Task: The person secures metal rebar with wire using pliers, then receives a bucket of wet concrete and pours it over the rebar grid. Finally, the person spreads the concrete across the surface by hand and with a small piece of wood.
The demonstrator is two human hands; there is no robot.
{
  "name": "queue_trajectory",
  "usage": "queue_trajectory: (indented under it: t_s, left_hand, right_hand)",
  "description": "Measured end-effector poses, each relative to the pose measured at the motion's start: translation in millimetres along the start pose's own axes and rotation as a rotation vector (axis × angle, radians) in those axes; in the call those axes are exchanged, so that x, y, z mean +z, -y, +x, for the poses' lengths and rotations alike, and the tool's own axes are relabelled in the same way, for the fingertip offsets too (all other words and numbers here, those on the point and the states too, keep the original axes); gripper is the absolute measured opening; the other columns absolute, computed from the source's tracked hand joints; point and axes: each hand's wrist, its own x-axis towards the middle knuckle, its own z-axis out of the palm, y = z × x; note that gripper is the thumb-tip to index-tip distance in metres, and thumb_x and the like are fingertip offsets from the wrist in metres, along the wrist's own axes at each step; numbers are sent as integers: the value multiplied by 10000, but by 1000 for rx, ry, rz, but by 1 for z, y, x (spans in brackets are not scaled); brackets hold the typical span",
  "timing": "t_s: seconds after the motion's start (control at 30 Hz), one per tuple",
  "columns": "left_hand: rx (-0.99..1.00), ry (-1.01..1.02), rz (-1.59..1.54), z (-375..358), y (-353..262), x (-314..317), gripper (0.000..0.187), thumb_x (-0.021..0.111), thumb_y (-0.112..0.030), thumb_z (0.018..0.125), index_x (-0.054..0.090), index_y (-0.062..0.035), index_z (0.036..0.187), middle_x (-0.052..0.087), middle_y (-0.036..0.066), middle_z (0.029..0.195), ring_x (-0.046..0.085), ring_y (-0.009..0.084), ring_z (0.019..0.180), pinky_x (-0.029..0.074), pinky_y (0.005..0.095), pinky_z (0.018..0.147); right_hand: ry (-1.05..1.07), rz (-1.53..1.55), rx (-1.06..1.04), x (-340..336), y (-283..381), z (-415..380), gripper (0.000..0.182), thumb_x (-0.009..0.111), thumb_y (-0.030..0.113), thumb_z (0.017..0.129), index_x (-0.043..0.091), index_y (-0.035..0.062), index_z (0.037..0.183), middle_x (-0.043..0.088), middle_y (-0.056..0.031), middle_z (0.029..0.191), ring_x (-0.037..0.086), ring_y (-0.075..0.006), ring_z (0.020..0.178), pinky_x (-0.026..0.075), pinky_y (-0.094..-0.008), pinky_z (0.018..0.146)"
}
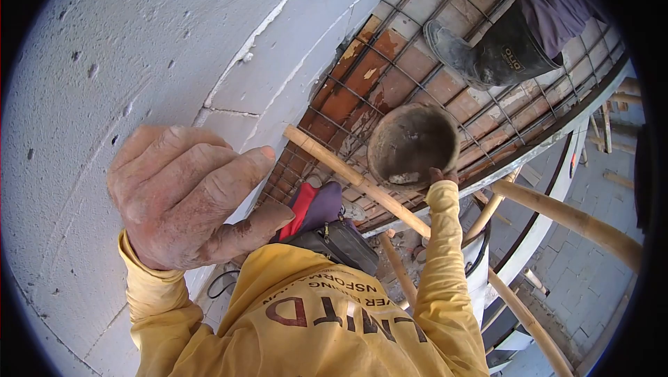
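Note:
My left hand [195,196] is raised in front of the white block wall, its fingers bent, with a gap between thumb and forefinger and nothing visible in it. My right hand [443,177] grips the near rim of a round, dirty pan [412,146]. Inside the pan is a grey, cement-like residue. The pan is over a grid of steel bars [362,95], to the right of a wooden pole [348,172]. Most of my right palm is hidden by the rim and the yellow sleeve.
Another person's dark boot [504,53] stands on the bar grid, beyond the pan. The rough white wall [90,50] fills the left side. A dark bag [341,243] lies close to my body. Wooden poles [577,217] slope at the right, beside a curved edge with a lower level below.

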Motion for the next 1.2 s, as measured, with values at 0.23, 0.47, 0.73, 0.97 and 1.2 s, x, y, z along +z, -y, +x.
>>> queue_trajectory:
  t_s: [0.23,0.47,0.73,0.97,1.2]
  left_hand:
    - [-19,17,21,-1,-3,-1,418,791,-486,721,735,-109,894,613,28,641,613,187,634,415,303,555]
    - [1,-16,23,-4,0,2,407,792,-484,719,736,-116,883,608,25,636,613,181,636,417,300,552]
    - [-15,-4,17,-4,-2,1,441,792,-515,699,733,-120,886,607,26,636,612,185,639,411,302,546]
    - [-19,36,26,0,-3,-2,474,782,-540,689,734,-113,888,609,26,639,612,189,646,416,304,546]
    - [-23,43,24,-2,-2,-2,494,787,-548,666,736,-109,886,610,23,639,608,185,642,422,301,547]
  right_hand:
    - [5,-242,-83,73,65,-18,792,528,53,833,195,198,1537,647,-181,1040,618,-332,840,511,-428,760]
    - [28,-91,-5,101,84,-4,470,658,172,804,544,6,1229,678,-204,1074,657,-350,937,521,-400,824]
    - [207,174,453,82,-17,53,500,702,221,831,479,38,1240,679,-204,895,691,-342,685,609,-452,535]
    - [79,461,470,7,25,6,428,706,138,815,556,-14,1186,682,-197,997,680,-322,855,610,-452,711]
    - [-55,-136,-245,38,12,11,495,658,149,778,560,17,1245,698,-204,1021,674,-347,887,528,-419,801]
